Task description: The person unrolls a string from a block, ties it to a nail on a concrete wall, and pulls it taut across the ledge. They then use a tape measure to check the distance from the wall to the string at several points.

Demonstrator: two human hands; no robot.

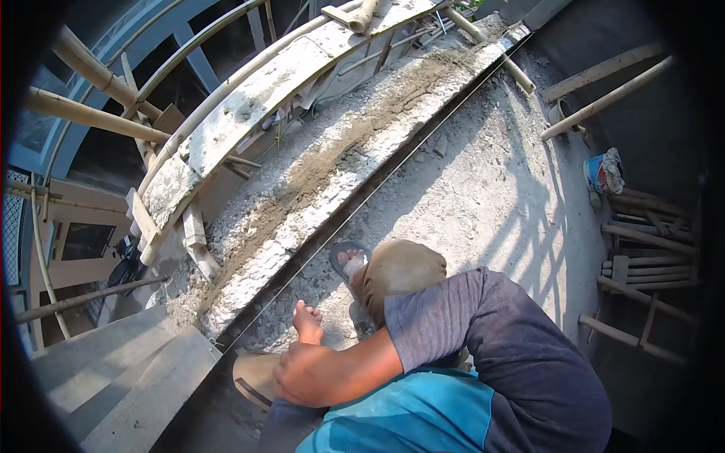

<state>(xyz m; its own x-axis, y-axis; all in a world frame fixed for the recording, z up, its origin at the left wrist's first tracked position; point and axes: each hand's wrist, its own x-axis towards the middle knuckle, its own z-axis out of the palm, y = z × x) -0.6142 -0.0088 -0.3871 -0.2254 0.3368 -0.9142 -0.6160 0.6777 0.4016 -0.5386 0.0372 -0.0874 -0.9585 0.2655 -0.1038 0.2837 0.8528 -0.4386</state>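
Note:
My right hand [300, 375] lies across my left wrist, with its fingers curled around it. Beyond it shows my left hand [308, 321], its fingers bent inward; whatever they hold, if anything, is too small to make out. Just past my left hand runs a taut string [332, 245] along the near edge of a low wall [260, 279]. Grey-brown mortar [302, 181] is spread in a rough strip on top of the wall. My sandalled foot [351, 260] rests on the dusty floor beside it.
A long curved board [264, 83] spattered with mortar lies beyond the wall, among bamboo poles [98, 113]. Concrete slabs [155, 392] stand at the lower left. At the right are a paint bucket [596, 174] with a cloth and a stack of bamboo pieces [649, 260].

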